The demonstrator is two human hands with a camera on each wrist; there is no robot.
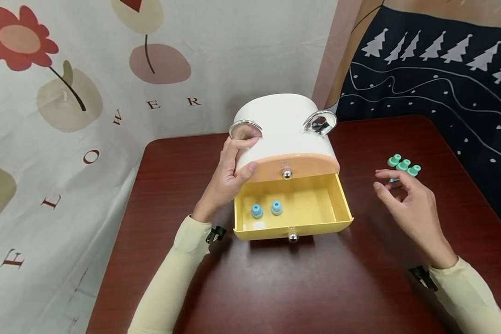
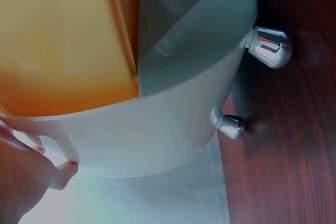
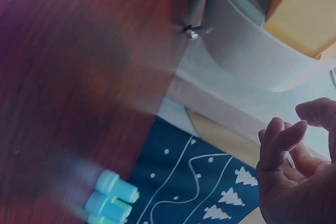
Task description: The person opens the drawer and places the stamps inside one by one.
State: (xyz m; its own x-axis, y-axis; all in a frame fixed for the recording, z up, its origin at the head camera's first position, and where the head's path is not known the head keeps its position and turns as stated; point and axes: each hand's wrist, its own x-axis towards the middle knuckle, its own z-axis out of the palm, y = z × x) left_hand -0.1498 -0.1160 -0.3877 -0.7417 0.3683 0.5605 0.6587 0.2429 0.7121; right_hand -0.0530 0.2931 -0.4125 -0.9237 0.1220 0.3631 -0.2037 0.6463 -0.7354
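Note:
A white drawer box (image 1: 281,125) with two silvery ear-shaped loops stands on the table. Its yellow lower drawer (image 1: 317,226) is pulled out and holds two small blue stepped plastic pieces (image 1: 277,208). My left hand (image 1: 225,176) grips the box at its left front corner, thumb on the peach upper drawer front (image 1: 309,164) and fingers by the left loop (image 1: 245,124). Over the table to the right, my right hand (image 1: 415,211) is loosely bent with nothing between thumb and fingers. Just beyond its fingertips sit several similar green pieces (image 1: 403,165), with a bit of blue partly hidden by the fingers.
The dark red wooden table (image 1: 250,287) carries the box near its back edge. Behind it hangs a pale curtain (image 1: 234,55) with flower prints. A dark blue cloth (image 1: 426,88) with white trees hangs along the right side.

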